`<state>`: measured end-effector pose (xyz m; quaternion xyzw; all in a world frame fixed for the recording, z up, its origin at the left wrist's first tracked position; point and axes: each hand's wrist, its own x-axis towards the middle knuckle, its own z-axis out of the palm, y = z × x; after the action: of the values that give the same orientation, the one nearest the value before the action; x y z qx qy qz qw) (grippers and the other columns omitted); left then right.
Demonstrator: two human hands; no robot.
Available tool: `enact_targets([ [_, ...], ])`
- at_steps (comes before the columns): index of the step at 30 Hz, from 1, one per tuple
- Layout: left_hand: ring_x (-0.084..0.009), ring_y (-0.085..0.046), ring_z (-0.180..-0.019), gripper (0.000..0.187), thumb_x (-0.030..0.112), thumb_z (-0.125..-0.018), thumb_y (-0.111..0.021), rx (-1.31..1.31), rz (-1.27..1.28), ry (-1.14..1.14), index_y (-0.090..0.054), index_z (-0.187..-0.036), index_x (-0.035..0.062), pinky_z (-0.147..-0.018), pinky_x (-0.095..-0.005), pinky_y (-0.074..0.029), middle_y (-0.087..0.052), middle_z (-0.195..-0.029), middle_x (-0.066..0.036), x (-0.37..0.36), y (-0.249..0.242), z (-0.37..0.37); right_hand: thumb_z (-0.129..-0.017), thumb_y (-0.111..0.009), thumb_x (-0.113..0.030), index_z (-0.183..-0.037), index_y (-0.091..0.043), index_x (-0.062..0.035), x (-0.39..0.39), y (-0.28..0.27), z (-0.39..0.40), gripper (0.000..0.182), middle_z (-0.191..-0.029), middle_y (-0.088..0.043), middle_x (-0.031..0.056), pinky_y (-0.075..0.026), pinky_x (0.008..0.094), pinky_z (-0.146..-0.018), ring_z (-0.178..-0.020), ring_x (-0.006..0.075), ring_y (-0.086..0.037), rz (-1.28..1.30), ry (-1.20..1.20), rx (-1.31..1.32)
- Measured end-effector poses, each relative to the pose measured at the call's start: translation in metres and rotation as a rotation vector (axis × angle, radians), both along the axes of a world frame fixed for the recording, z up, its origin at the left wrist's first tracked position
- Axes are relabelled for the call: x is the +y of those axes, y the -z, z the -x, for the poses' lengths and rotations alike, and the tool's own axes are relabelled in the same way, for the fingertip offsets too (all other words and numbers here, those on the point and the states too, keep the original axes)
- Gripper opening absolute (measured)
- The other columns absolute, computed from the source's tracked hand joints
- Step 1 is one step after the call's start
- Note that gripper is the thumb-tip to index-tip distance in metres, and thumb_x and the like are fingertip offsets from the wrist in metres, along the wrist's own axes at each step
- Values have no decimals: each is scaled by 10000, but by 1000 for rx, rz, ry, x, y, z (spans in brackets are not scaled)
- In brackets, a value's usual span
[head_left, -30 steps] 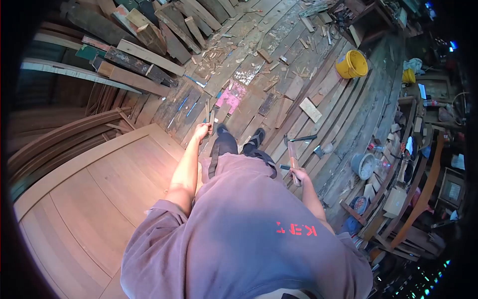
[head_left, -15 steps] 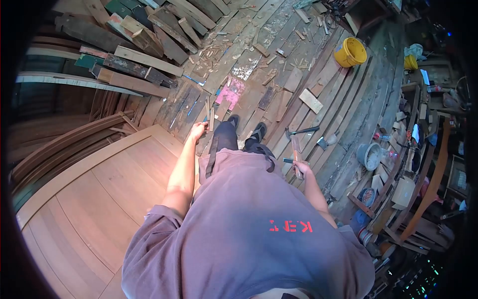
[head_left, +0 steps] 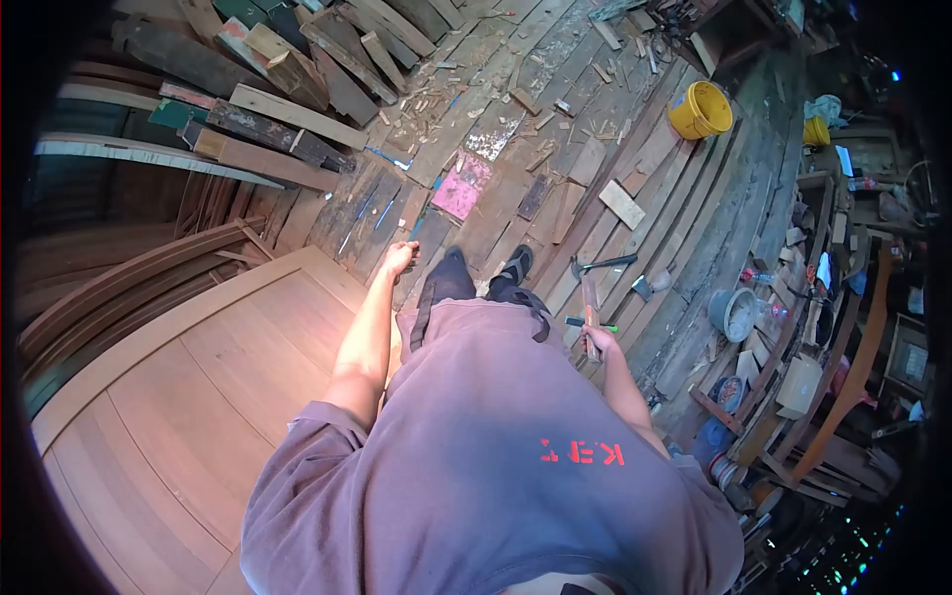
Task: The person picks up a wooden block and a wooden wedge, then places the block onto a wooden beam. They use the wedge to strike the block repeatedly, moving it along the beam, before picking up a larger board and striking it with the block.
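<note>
Wooden bar angling out of our right hand, on the near right side of the pink patch

We are gripping the bar around its near end, a dark, green-ended tool crossing it by the fingers; whether we are pinching that tool too, we cannot tell. Our left hand is hanging on the patch's near left side, its fingers curling inward, and we cannot tell if they are closing on anything. A hammer is lying right of the patch and nearer us, close to the bar's far end. A panelled board is filling the area left of the patch and nearer us. As we judge it, a careless swing could be knocking bar against hammer, a loose grip could be letting the green-ended tool slip, and the scattered offcuts beyond the patch could be turning a foot.
</note>
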<state>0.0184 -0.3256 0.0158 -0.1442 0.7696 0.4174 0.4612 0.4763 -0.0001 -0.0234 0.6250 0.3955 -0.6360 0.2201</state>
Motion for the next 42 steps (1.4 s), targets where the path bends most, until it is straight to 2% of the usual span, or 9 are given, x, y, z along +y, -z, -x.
enact_targets([
  [9, -183, -669, -800, 415, 422, -895, -631, -144, 161, 565, -710, -1058, 49, -649, -357, -515, -725, -983, -71, -9, 23, 6, -772, -746, -230, -856, -645, -85, -27, -3, 76, 196, -689, -617, 36, -511, 361, -479, -535, 188, -602, 168, -5, 65],
  [13, -207, -655, -1073, 578, 511, -886, -609, -355, 315, 1006, -650, -1265, 77, -874, -371, -554, -672, -1261, -45, -6, -3, -7, -719, -778, -250, -866, -622, -73, -60, -50, 151, 279, -683, -595, 42, -485, 373, -462, -522, 191, -583, 152, -202, 61],
  [19, -262, -626, -1150, 640, 551, -875, -602, -378, 413, 1191, -624, -1312, 84, -946, -412, -521, -623, -1332, -101, -13, -35, -20, -674, -802, -337, -823, -747, -73, -103, -87, 205, 308, -833, -702, 66, -524, 375, -656, -756, 197, -655, -29, -588, 78],
  [25, -258, -656, -1056, 474, 446, -870, -613, -461, 338, 1192, -686, -1226, 141, -897, -415, -525, -657, -1251, -91, -37, 26, -26, -566, -807, -351, -854, -725, 48, -115, -86, 217, 499, -838, -719, 147, -550, 386, -651, -783, 229, -699, -119, -906, -15],
  [27, -267, -669, -1032, 489, 444, -872, -627, -453, 324, 1221, -662, -1264, 155, -834, -402, -577, -618, -1317, -78, -43, 49, -24, -562, -812, -338, -858, -728, 45, -111, -88, 215, 491, -829, -716, 143, -547, 387, -641, -762, 230, -693, -145, -858, -34],
  [30, -231, -674, -956, 387, 344, -841, -634, -385, 183, 1354, -728, -1117, 90, -765, -401, -564, -704, -1115, -67, -72, 149, -26, -588, -829, -295, -856, -724, 49, -108, -105, 219, 449, -783, -695, 134, -536, 390, -615, -712, 222, -669, -129, -726, -36],
  [37, -229, -661, -928, 452, 339, -856, -579, -246, 194, 1504, -696, -1158, 24, -793, -417, -508, -704, -1149, -83, -38, 50, -12, -588, -829, -211, -748, -701, 52, -89, -143, 193, 333, -693, -659, 95, -489, 368, -548, -621, 187, -624, -199, -620, -39],
  [41, -237, -653, -917, 402, 314, -880, -557, -359, 152, 1421, -696, -1200, 115, -773, -395, -506, -690, -1184, -61, -17, 15, -6, -643, -821, -119, -800, -680, 32, -88, -133, 158, 259, -711, -645, 64, -474, 326, -540, -606, 159, -598, -70, -396, 120],
  [42, -178, -620, -797, 334, 347, -862, -609, -415, 104, 1427, -746, -1048, 105, -642, -369, -493, -677, -956, -1, -17, 40, -7, -664, -816, -118, -805, -687, 25, -90, -131, 160, 239, -715, -656, 64, -481, 318, -544, -607, 154, -606, -33, -372, 111],
])
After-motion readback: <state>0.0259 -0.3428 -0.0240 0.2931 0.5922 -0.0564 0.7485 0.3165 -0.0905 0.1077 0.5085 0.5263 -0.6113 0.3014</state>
